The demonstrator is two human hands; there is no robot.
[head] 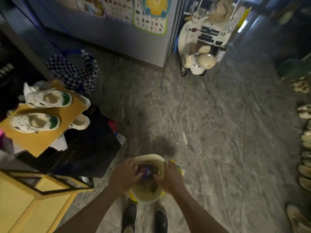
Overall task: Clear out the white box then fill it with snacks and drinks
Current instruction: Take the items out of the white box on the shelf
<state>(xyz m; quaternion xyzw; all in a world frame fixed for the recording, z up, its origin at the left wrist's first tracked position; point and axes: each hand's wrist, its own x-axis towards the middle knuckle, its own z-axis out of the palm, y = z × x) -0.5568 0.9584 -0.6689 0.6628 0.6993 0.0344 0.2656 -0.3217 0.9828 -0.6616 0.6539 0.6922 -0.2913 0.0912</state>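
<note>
White box (152, 158): held at waist height in front of the person, above the dark shoes (129, 216) and the grey marbled floor (218, 123).
Box look: cream-white with rounded corners and a thick, soft-looking rim. It is open at the top, its inside is shadowed, and the picture is blurred here.
Box contents: a purple packet (146, 173) with a pale band lies in the middle. Darker brown shapes sit beside it, too blurred to name.
Under the box: a yellow thing (132, 196) pokes out at the near left and far right edges, touching the box's underside.
Left hand (125, 174): laid over the left rim, with the fingers reaching in to the purple packet. I cannot tell whether they grasp it or only touch it.
Right hand (170, 177): clasps the right rim, thumb inside the box and fingers curled over the outer edge.
Left of the person: two white sneakers (48, 99) with green heels rest on a tan cardboard sheet (33, 140). A checked bag (75, 73) is behind them and a yellow cabinet (25, 207) is nearer.
Far side: a cream toy scooter (195, 52) stands by a wall corner.
Right edge: a row of pale slippers (304, 165).
</note>
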